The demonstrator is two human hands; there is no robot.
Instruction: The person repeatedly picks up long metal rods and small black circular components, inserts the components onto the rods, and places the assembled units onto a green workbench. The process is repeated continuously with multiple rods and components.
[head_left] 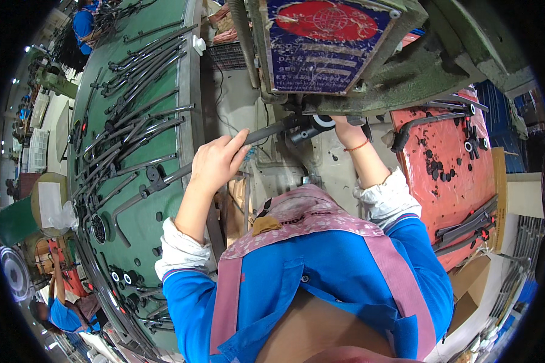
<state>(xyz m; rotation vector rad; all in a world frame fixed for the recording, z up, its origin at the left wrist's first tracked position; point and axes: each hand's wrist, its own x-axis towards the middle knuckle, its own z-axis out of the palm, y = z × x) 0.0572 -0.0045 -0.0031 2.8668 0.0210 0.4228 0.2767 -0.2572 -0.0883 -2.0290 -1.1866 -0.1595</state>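
My left hand [217, 158] is wrapped round a long dark tube [264, 132]. The tube's bent lower end reaches left over the green surface, with a black fitting along it. Its other end goes in under the head of a green machine [406, 81]. There, a black cylindrical fitting [304, 134] with a pale ring at one end sits against the tube. My right hand [347, 130] is beside that ringed end, just below the machine. Its fingers are mostly hidden by the machine, so what they touch does not show.
On my left, a green conveyor belt [166, 134] carries many dark tubes [139, 78]. A red-covered table [460, 196] on my right holds small black caps [445, 175], a bent tube [430, 124] and several dark tubes. A cardboard box [471, 279] stands below it. Other people [69, 314] are beyond the belt.
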